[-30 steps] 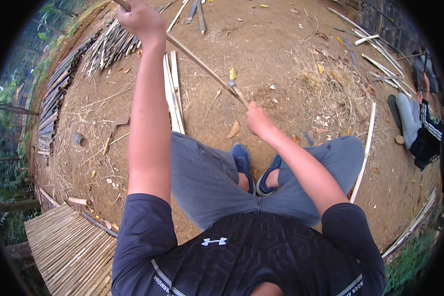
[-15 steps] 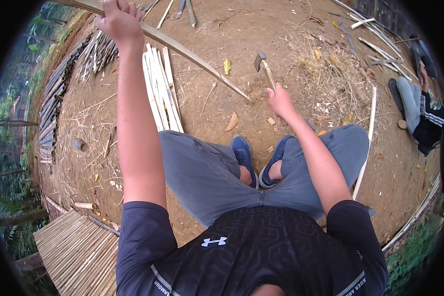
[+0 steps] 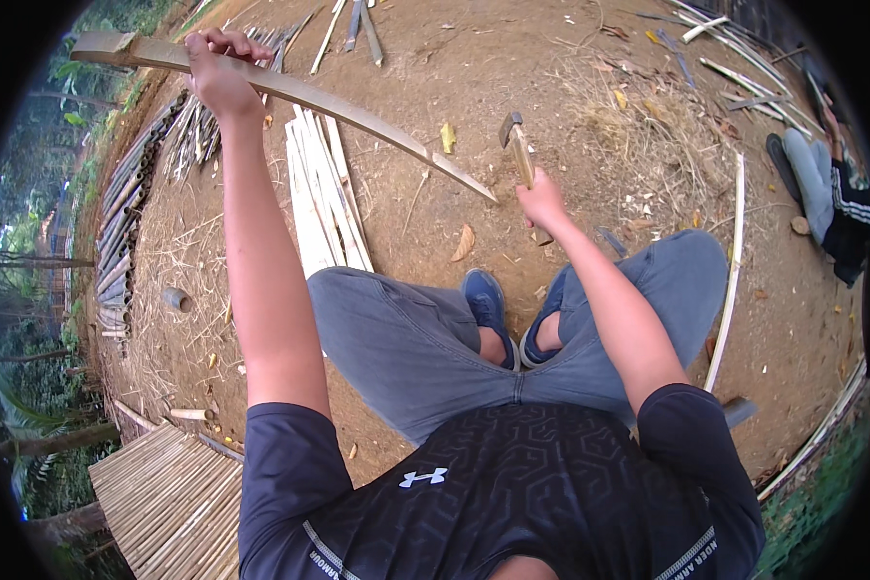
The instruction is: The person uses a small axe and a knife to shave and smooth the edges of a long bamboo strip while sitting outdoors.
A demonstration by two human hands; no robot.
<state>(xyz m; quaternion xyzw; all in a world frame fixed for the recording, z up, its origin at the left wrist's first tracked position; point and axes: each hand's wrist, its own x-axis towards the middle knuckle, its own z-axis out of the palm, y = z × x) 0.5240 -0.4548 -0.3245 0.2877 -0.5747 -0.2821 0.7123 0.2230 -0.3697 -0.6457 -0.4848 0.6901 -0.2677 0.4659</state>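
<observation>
Left hand: raised far forward, thumb and fingers about a long bamboo strip near its upper end. The strip slants down to the right, slightly bowed, its tapered tip in front of the person, near the right hand; whether the tip touches the soil cannot be told.

Right hand: closed around the wooden handle of a small hatchet, dark head uppermost, handle end showing below the fist. Hatchet and strip stand apart.

Near the strip: one yellow leaf. Nearer the feet, one brown leaf. Blue shoes, a pair, between spread knees in grey trousers.

By the left knee: a bundle of pale split strips, laid lengthwise.

Container-like item, one: a short hollow bamboo section, lying on its side on the ground at left, open end toward the right; its inside is too small to make out.

Farther left: a row of dark bamboo poles; a heap of thin sticks beside it; a slatted bamboo panel at lower left.

Right side: dry straw; one long pale strip beyond the right knee; another person at the edge.
</observation>
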